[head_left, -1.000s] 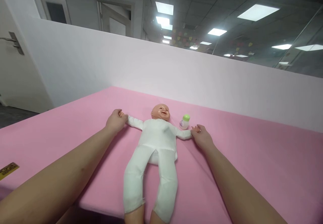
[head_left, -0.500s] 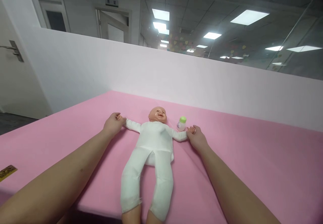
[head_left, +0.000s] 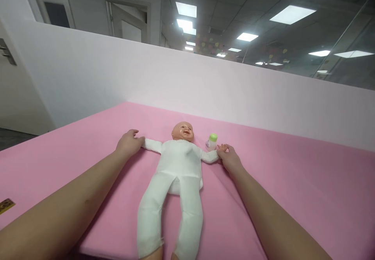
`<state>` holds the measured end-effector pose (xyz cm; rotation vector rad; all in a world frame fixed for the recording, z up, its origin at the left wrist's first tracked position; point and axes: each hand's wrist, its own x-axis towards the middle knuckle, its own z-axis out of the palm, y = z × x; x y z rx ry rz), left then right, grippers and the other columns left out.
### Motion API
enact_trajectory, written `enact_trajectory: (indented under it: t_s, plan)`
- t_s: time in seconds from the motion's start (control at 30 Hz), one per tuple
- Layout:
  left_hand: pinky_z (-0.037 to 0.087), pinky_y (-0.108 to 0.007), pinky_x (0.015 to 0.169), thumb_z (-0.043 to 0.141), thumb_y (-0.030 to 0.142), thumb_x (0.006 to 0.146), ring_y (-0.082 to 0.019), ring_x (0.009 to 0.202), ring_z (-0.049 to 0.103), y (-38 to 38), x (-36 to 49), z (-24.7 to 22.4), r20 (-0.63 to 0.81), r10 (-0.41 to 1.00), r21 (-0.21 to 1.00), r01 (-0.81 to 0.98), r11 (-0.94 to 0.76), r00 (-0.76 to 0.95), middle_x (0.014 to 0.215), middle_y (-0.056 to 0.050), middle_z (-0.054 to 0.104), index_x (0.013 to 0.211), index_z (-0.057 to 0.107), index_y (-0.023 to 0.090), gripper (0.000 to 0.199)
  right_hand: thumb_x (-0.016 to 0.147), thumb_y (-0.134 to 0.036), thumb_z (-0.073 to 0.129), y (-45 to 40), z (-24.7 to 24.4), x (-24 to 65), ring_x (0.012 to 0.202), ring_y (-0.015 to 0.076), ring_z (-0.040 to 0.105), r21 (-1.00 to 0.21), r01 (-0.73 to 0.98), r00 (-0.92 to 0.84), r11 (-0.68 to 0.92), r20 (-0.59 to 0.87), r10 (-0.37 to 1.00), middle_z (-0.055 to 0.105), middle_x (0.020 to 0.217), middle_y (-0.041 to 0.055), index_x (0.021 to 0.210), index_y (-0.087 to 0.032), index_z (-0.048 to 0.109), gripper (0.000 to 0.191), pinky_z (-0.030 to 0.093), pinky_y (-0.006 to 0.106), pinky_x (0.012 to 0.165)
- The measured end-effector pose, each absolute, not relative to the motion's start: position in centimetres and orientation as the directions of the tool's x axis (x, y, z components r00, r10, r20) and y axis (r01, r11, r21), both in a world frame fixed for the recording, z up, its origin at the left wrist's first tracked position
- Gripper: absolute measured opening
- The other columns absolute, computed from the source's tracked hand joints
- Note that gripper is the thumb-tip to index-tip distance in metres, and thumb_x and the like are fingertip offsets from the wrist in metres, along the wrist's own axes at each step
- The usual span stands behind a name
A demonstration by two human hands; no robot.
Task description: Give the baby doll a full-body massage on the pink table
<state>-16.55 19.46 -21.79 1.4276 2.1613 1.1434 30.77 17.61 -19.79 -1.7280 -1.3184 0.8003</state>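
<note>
A baby doll in a white cloth suit lies on its back on the pink surface, head toward the wall, arms stretched out to both sides. My left hand is closed round the doll's hand at the left, which is hidden under my fingers. At the right, my right hand grips the doll's other wrist between thumb and fingers; the small doll fingers show above my grip. A small baby bottle with a green cap stands beside that doll arm, near my right hand and apart from it.
The pink padded surface spreads under everything. Behind it runs a low white wall with glass above. A yellow and black label lies at the left edge. A door with a metal handle is at the far left.
My left hand has shifted slightly left, drawing the doll's arm straighter and covering its hand. My right hand keeps its hold. The view has tilted down a little.
</note>
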Motion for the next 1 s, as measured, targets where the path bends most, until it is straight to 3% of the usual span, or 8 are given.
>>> enact_trajectory:
  t_s: [0.13, 0.27, 0.33, 0.47, 0.67, 0.8, 0.9, 1.0]
  plan:
    - [0.054, -0.045, 0.094, 0.067, 0.049, 0.084, -0.035, 0.109, 0.069, 19.5, -16.4, -21.7, 0.168, 0.881, 0.731, 0.656, 0.189, -0.441, 0.136, -0.016, 0.066, 0.139, 0.062, 0.024, 0.061, 0.084, -0.044, 0.068, 17.3, -19.4, 30.3, 0.07, 0.0212, 0.069, -0.926, 0.355, 0.241, -0.126, -0.039, 0.97, 0.076, 0.103, 0.0072, 0.156, -0.023, 0.039, 0.081, 0.05, 0.027, 0.052]
    - [0.056, -0.041, 0.084, 0.066, 0.05, 0.084, -0.033, 0.101, 0.071, 19.0, -16.1, -21.3, 0.138, 0.891, 0.729, 0.654, 0.204, -0.432, 0.133, -0.016, 0.066, 0.142, 0.059, 0.023, 0.064, 0.082, -0.039, 0.07, 17.0, -19.0, 29.8, 0.062, 0.0186, 0.062, -0.966, 0.244, 0.225, -0.082, -0.026, 0.974, 0.072, 0.091, 0.006, 0.149, -0.019, 0.048, 0.073, 0.048, 0.026, 0.051]
    - [0.056, -0.042, 0.084, 0.066, 0.05, 0.084, -0.035, 0.105, 0.069, 18.6, -15.9, -21.0, 0.148, 0.891, 0.708, 0.675, 0.207, -0.429, 0.136, -0.017, 0.063, 0.142, 0.06, 0.023, 0.064, 0.082, -0.038, 0.07, 16.9, -18.9, 29.6, 0.06, 0.0167, 0.059, -0.974, 0.218, 0.213, -0.063, -0.016, 0.977, 0.071, 0.09, 0.0053, 0.144, -0.019, 0.052, 0.067, 0.048, 0.026, 0.051]
    - [0.052, -0.051, 0.098, 0.065, 0.049, 0.086, -0.042, 0.128, 0.057, 17.3, -14.6, -20.0, 0.259, 0.876, 0.626, 0.761, 0.167, -0.406, 0.148, -0.017, 0.053, 0.137, 0.064, 0.024, 0.058, 0.082, -0.037, 0.071, 16.8, -18.9, 29.5, 0.058, 0.0147, 0.055, -0.981, 0.191, 0.195, -0.046, -0.008, 0.981, 0.067, 0.085, 0.0039, 0.136, -0.019, 0.057, 0.059, 0.047, 0.025, 0.05]
    - [0.046, -0.055, 0.112, 0.062, 0.049, 0.091, -0.04, 0.15, 0.035, 11.8, -10.1, -15.1, 0.446, 0.852, 0.569, 0.822, -0.033, -0.275, 0.16, -0.011, 0.041, 0.135, 0.066, 0.027, 0.049, 0.084, -0.037, 0.07, 17.0, -19.3, 29.4, 0.058, 0.0139, 0.055, -0.982, 0.187, 0.166, -0.019, 0.012, 0.986, 0.067, 0.086, 0.0036, 0.132, -0.019, 0.061, 0.052, 0.049, 0.025, 0.05]
    - [0.049, -0.05, 0.111, 0.063, 0.045, 0.093, -0.035, 0.145, 0.045, 4.2, -7.1, -12.9, 0.56, 0.794, 0.61, 0.766, -0.202, -0.237, 0.154, -0.008, 0.05, 0.124, 0.07, 0.028, 0.037, 0.084, -0.035, 0.071, 17.2, -19.4, 29.2, 0.057, 0.0142, 0.055, -0.984, 0.179, 0.17, -0.009, 0.022, 0.985, 0.067, 0.083, 0.0028, 0.131, -0.021, 0.061, 0.05, 0.048, 0.024, 0.048]
    - [0.043, -0.048, 0.12, 0.063, 0.037, 0.096, -0.029, 0.14, 0.053, -2.7, -5.8, -15.1, 0.659, 0.709, 0.643, 0.677, -0.357, -0.252, 0.148, -0.005, 0.057, 0.121, 0.067, 0.029, 0.027, 0.086, -0.036, 0.072, 17.1, -19.5, 29.0, 0.057, 0.014, 0.056, -0.984, 0.177, 0.167, -0.007, 0.023, 0.986, 0.069, 0.085, 0.0039, 0.128, -0.021, 0.062, 0.046, 0.049, 0.024, 0.048]
    - [0.05, -0.046, 0.115, 0.062, 0.029, 0.097, -0.03, 0.14, 0.055, -8.6, -5.5, -20.0, 0.716, 0.67, 0.604, 0.655, -0.454, -0.196, 0.148, -0.007, 0.057, 0.123, 0.065, 0.029, 0.025, 0.087, -0.036, 0.071, 17.1, -19.6, 28.9, 0.057, 0.0142, 0.056, -0.986, 0.167, 0.165, -0.016, 0.012, 0.986, 0.068, 0.083, 0.004, 0.126, -0.021, 0.062, 0.043, 0.048, 0.024, 0.046]
